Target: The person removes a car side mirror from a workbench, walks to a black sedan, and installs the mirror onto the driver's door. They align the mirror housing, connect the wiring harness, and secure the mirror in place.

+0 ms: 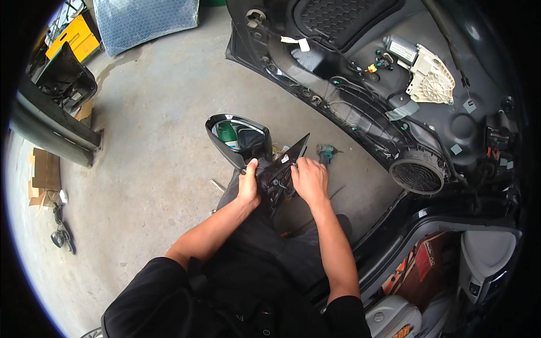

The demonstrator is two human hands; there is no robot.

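Observation:
A black car side mirror [239,137] is held in front of me, over my legs, its glass facing up and reflecting something green. Closed round the neck below the mirror housing is my left hand [248,183], with the thumb on top. My right hand [310,179] has its fingers curled at the edge of the mirror's triangular mounting base [294,151]. Whether a small part or wire sits between those fingers is hidden. Dark wiring and brackets [274,183] show between my two hands.
To the right stands an opened car door with its trim off, showing a window motor [401,48] and a round speaker [417,173]. A teal power drill [326,152] lies on the floor beyond my right hand. Leftward are a grey post [56,127] and a cardboard box [46,172].

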